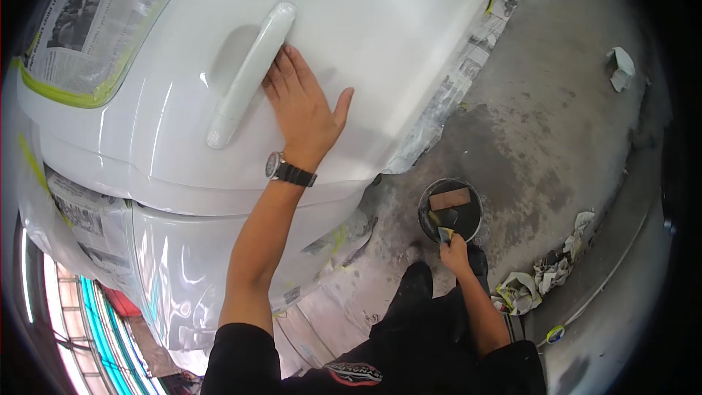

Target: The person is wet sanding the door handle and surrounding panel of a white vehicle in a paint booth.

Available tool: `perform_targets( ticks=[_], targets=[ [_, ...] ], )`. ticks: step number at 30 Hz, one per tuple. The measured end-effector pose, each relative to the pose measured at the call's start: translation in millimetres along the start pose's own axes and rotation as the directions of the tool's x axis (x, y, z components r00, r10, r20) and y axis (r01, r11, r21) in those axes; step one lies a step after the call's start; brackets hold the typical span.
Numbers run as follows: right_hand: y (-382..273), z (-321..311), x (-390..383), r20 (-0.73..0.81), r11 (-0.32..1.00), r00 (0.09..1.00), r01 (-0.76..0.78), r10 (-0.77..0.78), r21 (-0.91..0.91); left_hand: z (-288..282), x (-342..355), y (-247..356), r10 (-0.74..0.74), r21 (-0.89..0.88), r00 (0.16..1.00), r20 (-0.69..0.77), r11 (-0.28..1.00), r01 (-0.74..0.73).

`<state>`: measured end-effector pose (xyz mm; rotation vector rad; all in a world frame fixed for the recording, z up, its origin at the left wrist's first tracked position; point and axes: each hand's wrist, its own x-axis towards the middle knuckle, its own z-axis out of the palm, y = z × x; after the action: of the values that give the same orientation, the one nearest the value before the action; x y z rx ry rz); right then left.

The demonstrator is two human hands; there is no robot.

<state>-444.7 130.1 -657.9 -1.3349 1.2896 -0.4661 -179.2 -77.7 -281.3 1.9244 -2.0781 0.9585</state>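
Note:
My left hand [301, 102] lies flat on the white car door [351, 22], fingers stretched out and thumb apart. Its fingertips reach the edge of the white door handle [252, 77], partly hidden beside it; a watch is on that wrist. Lower down, my right hand [455, 252] is closed around a small flat yellow-and-grey piece [445, 234], whose exact kind I cannot make out. That hand is at the near rim of a round dark bucket [479, 205]. Inside the bucket are a reddish-brown rectangular block [450, 199] and a dark piece [447, 217].
Newspaper [88, 22] edged with yellow-green tape [62, 95] covers the window. More newspaper masking [468, 66] runs along the car's right edge. Crumpled paper [521, 292] lies on the stained concrete floor [556, 124] near the wall, with another white scrap [621, 69] farther off.

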Motion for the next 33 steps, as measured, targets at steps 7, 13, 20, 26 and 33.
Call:
perform_targets(
  ticks=[7, 13, 20, 26, 33],
  targets=[
    [-37.2, -47.2, 37.4, 0.486, 0.403, 0.846, -0.532, 0.219, 0.745, 60.2, -75.0, 82.7, 0.087, -0.482, 0.978, 0.191, 0.876, 0.016],
    [-44.8, -0.9, 80.4, 0.400, 0.580, 0.872, -0.487, 0.283, 0.652, 155.5, -310.6, 179.9, -0.085, -0.331, 0.359, 0.930, 0.234, 0.914],
    [94.2, 82.2, 72.1, -0.152, 0.602, 0.839, -0.237, 0.523, 0.763, 256.7, -431.1, 293.2, 0.393, 0.408, -0.122, 0.912, -0.824, 0.394],
    [195.6, 94.9, 119.6, -0.517, 0.955, 0.803, -0.241, 0.296, 0.173, 347.0, -495.9, 354.3, 0.458, 0.397, -0.097, 0.884, -0.625, 0.672],
    [282.7, 92.0, 180.8, -0.375, 0.893, 0.912, -0.300, 0.166, -0.335, 461.4, -544.6, 389.9, 0.357, -0.400, 0.273, 0.893, 0.356, 0.844]
  ],
)
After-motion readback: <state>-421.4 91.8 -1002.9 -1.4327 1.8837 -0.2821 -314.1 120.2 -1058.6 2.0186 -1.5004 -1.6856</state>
